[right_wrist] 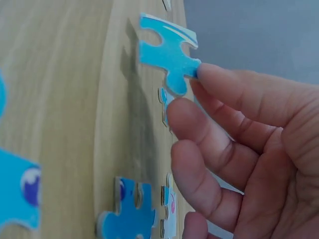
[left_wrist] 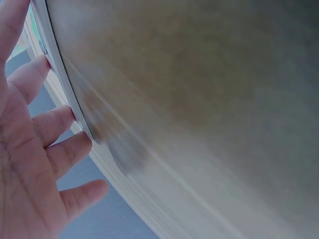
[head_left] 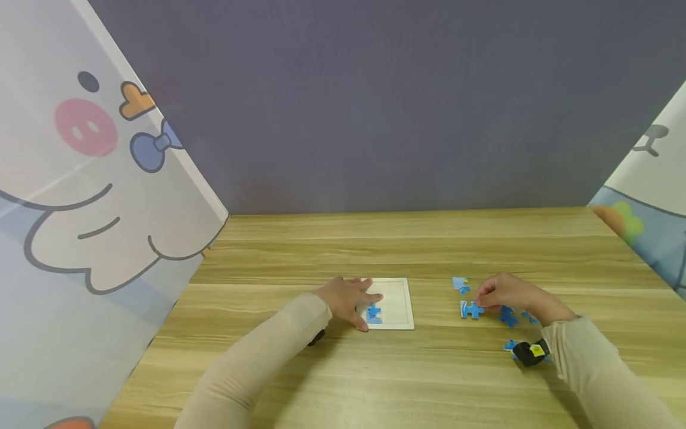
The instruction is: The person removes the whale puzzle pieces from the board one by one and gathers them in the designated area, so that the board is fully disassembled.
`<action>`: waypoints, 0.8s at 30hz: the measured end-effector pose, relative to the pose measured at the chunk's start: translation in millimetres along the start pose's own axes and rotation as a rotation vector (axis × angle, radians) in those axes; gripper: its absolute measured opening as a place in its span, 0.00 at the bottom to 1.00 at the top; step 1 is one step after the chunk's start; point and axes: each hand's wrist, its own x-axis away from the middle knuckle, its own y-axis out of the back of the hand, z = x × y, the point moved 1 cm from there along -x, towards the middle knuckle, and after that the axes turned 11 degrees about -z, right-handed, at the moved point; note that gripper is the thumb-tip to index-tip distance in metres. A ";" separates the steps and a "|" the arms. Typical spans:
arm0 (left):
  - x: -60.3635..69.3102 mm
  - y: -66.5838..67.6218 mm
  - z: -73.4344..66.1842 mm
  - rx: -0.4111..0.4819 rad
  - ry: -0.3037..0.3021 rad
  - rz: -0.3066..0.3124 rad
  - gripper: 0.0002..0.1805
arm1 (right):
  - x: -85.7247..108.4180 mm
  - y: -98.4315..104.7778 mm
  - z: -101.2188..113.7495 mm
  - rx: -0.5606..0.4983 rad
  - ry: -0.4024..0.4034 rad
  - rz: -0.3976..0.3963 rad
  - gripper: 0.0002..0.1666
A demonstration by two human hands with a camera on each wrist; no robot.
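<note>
A square puzzle tray [head_left: 398, 302] lies on the wooden table, with one blue jigsaw piece [head_left: 374, 316] in its lower left corner. My left hand [head_left: 345, 299] rests over the tray's left side, fingers spread; in the left wrist view, fingertips of the left hand [left_wrist: 30, 144] touch the tray's edge. To the right of the tray, my right hand [head_left: 509, 294] pinches a blue jigsaw piece with a white stripe [head_left: 470, 310]. The right wrist view shows that piece [right_wrist: 169, 50] lifted off the table, between the thumb and a finger.
Another jigsaw piece [head_left: 460, 283] lies just beyond the held one. Several more blue pieces, including one [head_left: 508, 317] near my right wrist, lie beneath and around my right forearm. A grey wall [head_left: 396, 119] stands behind the table, with cartoon-printed panels at both sides.
</note>
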 end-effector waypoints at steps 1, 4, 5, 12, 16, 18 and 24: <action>-0.3 -0.4 0.1 0.003 0.000 0.000 0.44 | -0.5 0.1 -0.5 -0.003 -0.001 0.005 0.10; -0.9 -1.2 0.1 0.008 0.002 0.001 0.45 | -1.6 0.6 -1.3 -0.007 0.004 0.023 0.09; -1.1 -1.3 0.1 0.009 0.003 0.002 0.45 | -2.0 1.1 -1.6 -0.008 0.007 0.029 0.09; -1.3 1.3 -1.4 -0.005 0.001 0.001 0.44 | -5.0 2.9 -1.4 -0.009 0.002 0.062 0.09; -1.0 2.5 -1.7 -0.009 0.004 0.000 0.45 | -6.8 2.3 -1.2 0.005 0.002 0.068 0.08; -0.8 2.5 -1.5 -0.013 0.005 0.001 0.45 | -7.7 1.6 -1.7 0.013 0.005 0.069 0.08; -1.2 0.9 -0.6 -0.009 0.000 0.002 0.45 | -9.6 -0.7 -4.6 0.040 0.003 0.055 0.07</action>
